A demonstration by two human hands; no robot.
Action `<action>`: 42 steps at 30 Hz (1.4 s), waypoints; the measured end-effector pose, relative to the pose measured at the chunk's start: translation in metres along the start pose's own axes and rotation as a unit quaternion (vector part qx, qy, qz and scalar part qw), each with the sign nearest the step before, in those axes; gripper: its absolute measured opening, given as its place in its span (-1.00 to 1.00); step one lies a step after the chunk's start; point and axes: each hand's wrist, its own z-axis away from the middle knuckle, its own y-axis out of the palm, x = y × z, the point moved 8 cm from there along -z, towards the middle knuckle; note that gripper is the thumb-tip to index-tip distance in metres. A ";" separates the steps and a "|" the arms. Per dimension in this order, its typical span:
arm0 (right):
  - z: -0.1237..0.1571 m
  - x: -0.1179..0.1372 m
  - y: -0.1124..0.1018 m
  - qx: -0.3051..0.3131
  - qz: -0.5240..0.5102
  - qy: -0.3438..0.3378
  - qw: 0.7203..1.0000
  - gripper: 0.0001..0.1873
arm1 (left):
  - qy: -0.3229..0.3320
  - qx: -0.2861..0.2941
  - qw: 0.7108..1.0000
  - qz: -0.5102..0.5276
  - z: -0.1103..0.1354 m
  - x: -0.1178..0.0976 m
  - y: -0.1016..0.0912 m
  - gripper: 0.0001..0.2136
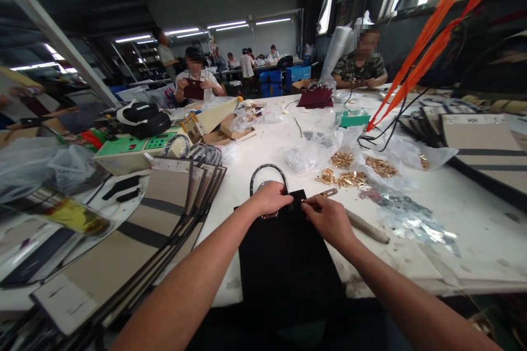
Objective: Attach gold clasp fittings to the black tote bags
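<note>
A black bag panel (284, 258) lies flat on the white table (453, 214) in front of me, its black loop handle (267, 171) at the far end. My left hand (272, 198) is closed on the panel's top edge just below the handle. My right hand (327, 218) pinches a small gold metal clasp (327, 193) at the same edge. A wooden-handled tool (366, 227) lies just right of my right hand.
Piles of gold fittings (349, 175) and clear bags sit beyond my hands. A stack of beige and black bag panels (164, 197) lies at the left, another (486, 142) at the right. Orange straps (432, 27) hang at upper right. Two people work across the table.
</note>
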 end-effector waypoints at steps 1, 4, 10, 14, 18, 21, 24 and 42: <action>0.001 0.002 -0.001 -0.004 0.018 -0.010 1.000 -0.82 | 0.001 -0.003 1.000 -0.006 0.001 -0.002 -0.001 -0.81; 0.001 0.008 -0.001 -0.004 0.068 -0.036 0.997 -0.86 | 0.006 -0.016 0.999 -0.027 0.008 -0.012 -0.004 -0.82; -0.006 0.022 0.003 0.026 0.182 -0.050 0.982 -0.89 | 0.027 -0.043 0.996 -0.073 0.018 -0.029 -0.004 -0.83; -0.003 0.024 0.001 0.021 0.204 -0.052 0.977 -0.87 | 0.029 -0.061 0.992 -0.104 0.025 -0.033 -0.008 -0.82; 0.023 0.007 -0.008 -0.030 0.079 -0.062 0.995 -0.63 | 0.023 -0.069 0.989 -0.128 0.042 -0.040 -0.014 -0.77; 0.041 -0.017 -0.012 -0.072 0.011 -0.055 0.996 -0.50 | 0.017 -0.084 0.985 -0.147 0.052 -0.043 -0.016 -0.73; 0.050 -0.031 -0.009 -0.089 -0.038 -0.015 0.995 -0.48 | 0.019 -0.106 0.982 -0.158 0.057 -0.044 -0.015 -0.74; 0.018 -0.055 0.020 0.026 -0.389 0.102 0.915 -0.57 | -0.109 -0.388 0.847 0.347 0.158 0.111 0.022 -0.19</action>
